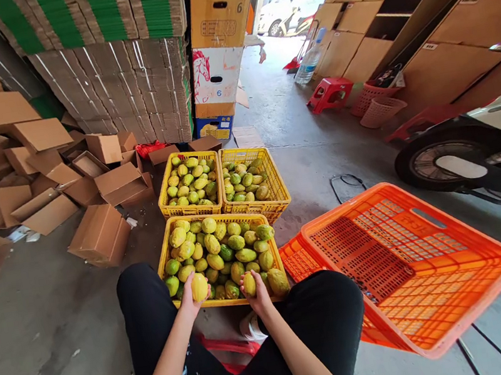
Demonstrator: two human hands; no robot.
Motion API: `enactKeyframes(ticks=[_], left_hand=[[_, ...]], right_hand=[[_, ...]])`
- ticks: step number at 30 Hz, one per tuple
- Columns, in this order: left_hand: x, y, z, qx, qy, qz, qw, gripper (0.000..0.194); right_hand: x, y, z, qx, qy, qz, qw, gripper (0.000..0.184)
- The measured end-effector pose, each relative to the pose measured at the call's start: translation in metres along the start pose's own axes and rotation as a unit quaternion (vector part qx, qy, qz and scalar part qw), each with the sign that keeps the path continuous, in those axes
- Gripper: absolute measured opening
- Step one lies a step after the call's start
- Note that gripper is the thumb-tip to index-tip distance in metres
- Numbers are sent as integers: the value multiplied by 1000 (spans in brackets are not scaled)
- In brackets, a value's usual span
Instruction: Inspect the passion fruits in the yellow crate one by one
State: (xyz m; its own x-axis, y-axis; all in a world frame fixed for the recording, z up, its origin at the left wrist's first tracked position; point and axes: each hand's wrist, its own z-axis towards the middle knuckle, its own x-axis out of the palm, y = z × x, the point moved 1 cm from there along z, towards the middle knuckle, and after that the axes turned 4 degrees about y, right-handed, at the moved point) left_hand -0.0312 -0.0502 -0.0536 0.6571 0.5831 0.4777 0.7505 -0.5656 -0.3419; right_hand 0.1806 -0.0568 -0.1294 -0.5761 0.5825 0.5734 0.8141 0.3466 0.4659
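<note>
Both my hands are over the near edge of a yellow plastic crate filled with oval, yellow-green, lemon-like fruit. My left hand is closed around a yellow fruit. In my right hand is a smaller yellow-green fruit, with the fingers curled about it. The crate stands on the floor between my knees. Some fruit in it is greener, some more yellow, and a large one lies by my right hand.
Two more yellow crates of fruit stand behind. An orange crate is tilted at my right. Loose cardboard boxes cover the left floor, below stacked flat cartons. A motorbike wheel and red stool are at right.
</note>
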Motion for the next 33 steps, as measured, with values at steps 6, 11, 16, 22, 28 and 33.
enactKeyframes(ticks=[6,11,16,22,28,33], left_hand=[[-3,2,4,26,71,-104,992,38],[1,0,-1,12,121,-103,987,39],[0,-4,-4,43,49,-86,994,27],[-3,0,-2,21,99,-47,994,25],[-6,4,2,48,74,18,996,29],[-3,3,0,105,76,14,991,25]], right_hand=[[2,4,-2,66,123,39,989,25],[11,5,-8,114,154,34,981,26],[15,9,-16,131,102,44,985,20],[19,9,-22,145,73,37,986,12],[20,11,-23,105,95,16,990,14],[22,18,-28,110,121,44,986,29]])
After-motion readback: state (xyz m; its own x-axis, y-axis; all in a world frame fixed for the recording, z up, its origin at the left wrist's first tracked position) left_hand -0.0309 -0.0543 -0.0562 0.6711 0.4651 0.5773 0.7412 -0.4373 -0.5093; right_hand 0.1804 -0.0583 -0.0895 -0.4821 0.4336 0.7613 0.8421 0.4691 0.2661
